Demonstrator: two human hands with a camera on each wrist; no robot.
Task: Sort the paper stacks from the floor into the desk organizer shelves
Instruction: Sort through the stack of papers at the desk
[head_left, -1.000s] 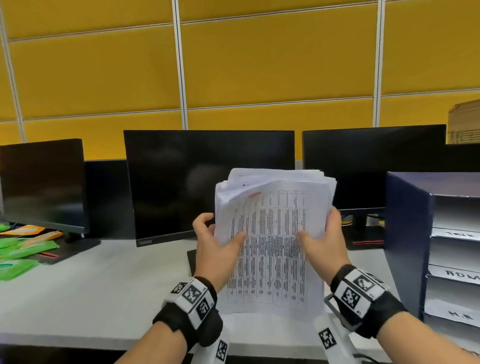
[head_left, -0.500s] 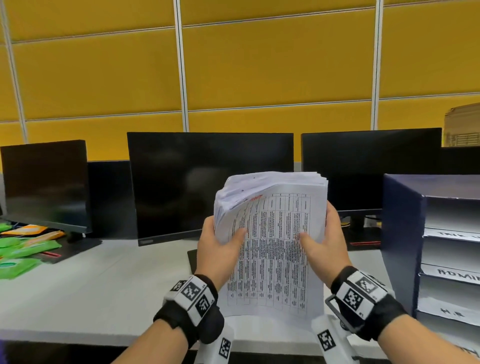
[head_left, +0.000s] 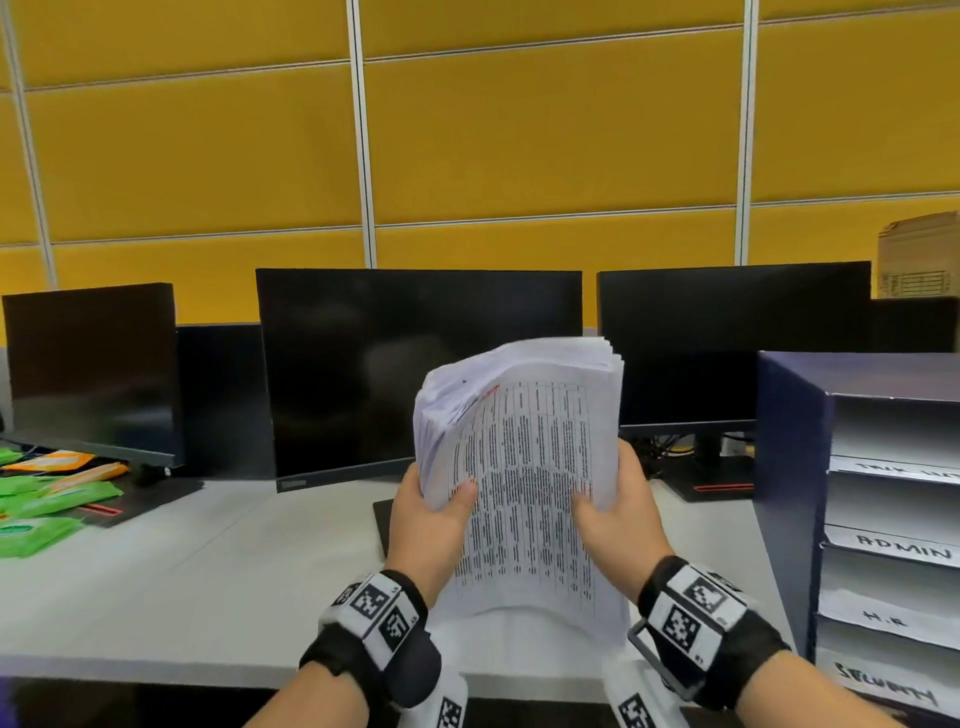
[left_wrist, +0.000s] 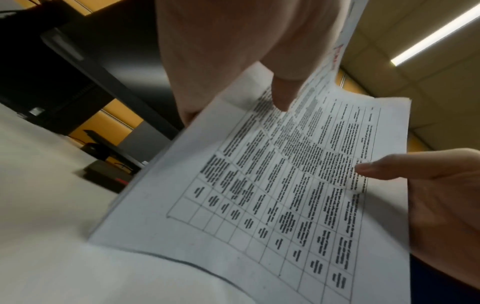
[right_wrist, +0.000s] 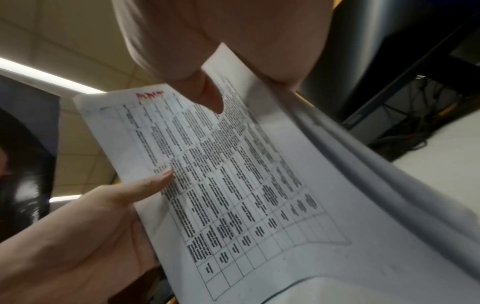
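I hold a thick stack of printed white papers (head_left: 524, 467) upright above the desk, its top sheet a table of text with a red handwritten word near the top (right_wrist: 150, 96). My left hand (head_left: 431, 514) grips the stack's left edge, thumb on the front. My right hand (head_left: 615, 512) grips the right edge the same way. The stack's upper left corner bends toward me. The same sheet fills the left wrist view (left_wrist: 285, 185). The dark blue desk organizer (head_left: 789, 499) stands at the right, its white shelves labelled ADMIN (head_left: 904, 548), H.R and SECURITY.
Three dark monitors (head_left: 415, 374) stand along the back of the white desk (head_left: 182, 582), before a yellow partition wall. Green and orange packets (head_left: 36, 514) lie at the far left. A cardboard box (head_left: 919, 260) sits behind the organizer.
The stack has lowered slightly and shifted right. Its scattered top edges have squared up, and the upper left corner now curls forward.
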